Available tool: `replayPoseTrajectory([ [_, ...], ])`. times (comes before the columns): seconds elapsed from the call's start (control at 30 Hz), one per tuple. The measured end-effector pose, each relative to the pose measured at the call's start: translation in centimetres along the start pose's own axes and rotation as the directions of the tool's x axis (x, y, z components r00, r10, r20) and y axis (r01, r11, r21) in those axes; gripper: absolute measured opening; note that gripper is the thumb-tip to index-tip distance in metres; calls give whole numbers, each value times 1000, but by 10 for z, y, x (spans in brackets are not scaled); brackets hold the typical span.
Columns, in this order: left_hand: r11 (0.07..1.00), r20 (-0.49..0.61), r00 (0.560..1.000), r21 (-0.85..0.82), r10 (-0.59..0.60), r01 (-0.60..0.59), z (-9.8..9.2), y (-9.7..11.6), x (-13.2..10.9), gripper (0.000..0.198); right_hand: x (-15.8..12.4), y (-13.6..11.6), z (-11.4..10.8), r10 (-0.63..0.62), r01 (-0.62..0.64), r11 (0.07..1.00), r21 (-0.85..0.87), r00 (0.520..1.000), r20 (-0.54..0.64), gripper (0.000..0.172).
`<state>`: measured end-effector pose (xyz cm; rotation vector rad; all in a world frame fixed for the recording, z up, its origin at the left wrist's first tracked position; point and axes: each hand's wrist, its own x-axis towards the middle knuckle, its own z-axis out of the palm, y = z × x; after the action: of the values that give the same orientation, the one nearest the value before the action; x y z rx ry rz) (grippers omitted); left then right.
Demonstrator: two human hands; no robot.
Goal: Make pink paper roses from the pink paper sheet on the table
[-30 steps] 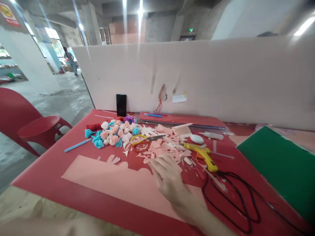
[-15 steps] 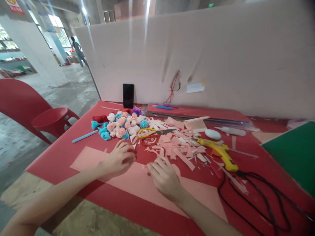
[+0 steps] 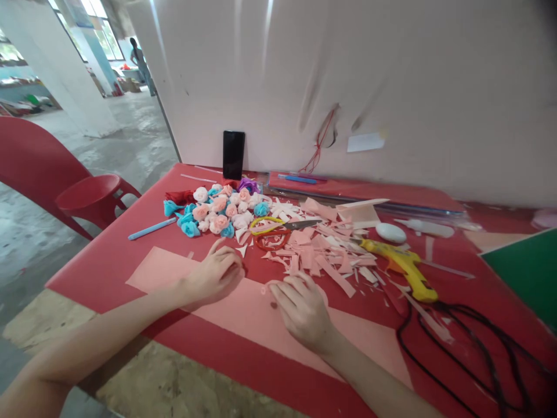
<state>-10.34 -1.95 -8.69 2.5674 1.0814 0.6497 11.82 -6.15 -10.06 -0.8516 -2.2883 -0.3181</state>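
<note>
A long sheet of pink paper (image 3: pixel 230 305) lies slantwise across the red table, under both my hands. My left hand (image 3: pixel 220 271) rests over its upper edge, fingers loosely bent and nothing visible in them. To the right, my right hand (image 3: pixel 302 307) lies on the sheet with its fingers stretched toward the left, also holding nothing I can see. A rounded pink edge shows just behind the right knuckles. Beyond my hands are scissors (image 3: pixel 272 229) with yellow and red handles, beside a heap of pink and white paper scraps (image 3: pixel 315 249).
Paper roses (image 3: pixel 220 204) in pink, white and blue cluster at the left back, before a phone (image 3: pixel 234 155) leaning on the partition. On the right lie a yellow glue gun (image 3: pixel 402 264) with black cable, a white oval object (image 3: pixel 390 233) and a green board (image 3: pixel 522 270).
The view has tipped downward and shifted slightly, so the table things appear a little displaced. Both hands stay over the pink sheet in nearly the same pose.
</note>
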Motion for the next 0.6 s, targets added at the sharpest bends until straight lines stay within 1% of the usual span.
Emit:
replayPoseTrajectory([
  [0.1, 999, -6, 1000, -26, -27, 27, 2, -6, -1, 14, 1, 0, 0, -4, 4, 1000, -10, 1000, 3, 32],
  [0.3, 989, -56, 992, -99, -112, 106, 10, -16, -3, 15, 1, -1, -1, -9, 9, 1000, -29, 1000, -12, 33],
  [0.43, 973, -65, 983, -172, -169, 156, 11, -15, -4, 11, 1, -3, -2, -8, 8, 1000, -24, 1000, -13, 32],
  [0.6, 929, -77, 963, -294, -258, 225, 6, -9, -2, 11, 1, -3, -2, 7, -8, 1000, -18, 1000, -14, 30],
])
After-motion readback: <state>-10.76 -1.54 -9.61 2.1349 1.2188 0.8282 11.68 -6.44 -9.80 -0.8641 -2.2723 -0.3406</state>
